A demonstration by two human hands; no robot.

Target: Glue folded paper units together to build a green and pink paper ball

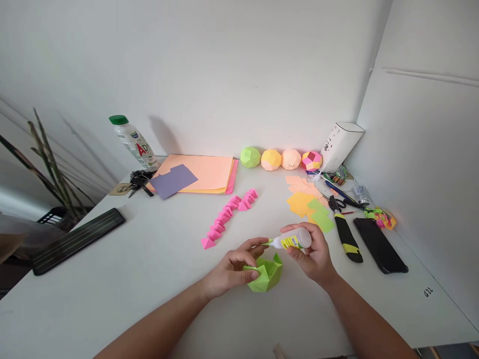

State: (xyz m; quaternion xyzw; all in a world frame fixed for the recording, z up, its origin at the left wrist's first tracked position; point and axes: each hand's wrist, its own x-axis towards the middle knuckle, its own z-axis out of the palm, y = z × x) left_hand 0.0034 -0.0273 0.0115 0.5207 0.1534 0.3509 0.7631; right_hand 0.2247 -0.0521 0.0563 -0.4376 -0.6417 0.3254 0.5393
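My left hand (235,264) grips the rim of a green folded-paper shape (265,279), which is open at the top like a faceted bowl. In my right hand (314,257) is a small white glue bottle (295,239) with a yellow label, tilted on its side. Its nozzle points left, close to my left fingertips; whether it touches paper there I cannot tell. Beyond my hands, a row of pink folded-paper pieces (224,215) runs diagonally across the table. Orange and green paper cutouts (301,203) lie behind my right hand.
Several faceted paper balls (271,159) line the wall. Coloured sheets (202,172), keys (140,182) and a bottle (135,144) stand back left. A dark striped bar (78,241) lies left. To the right are a utility knife (348,238), scissors (336,203) and a black phone (379,245).
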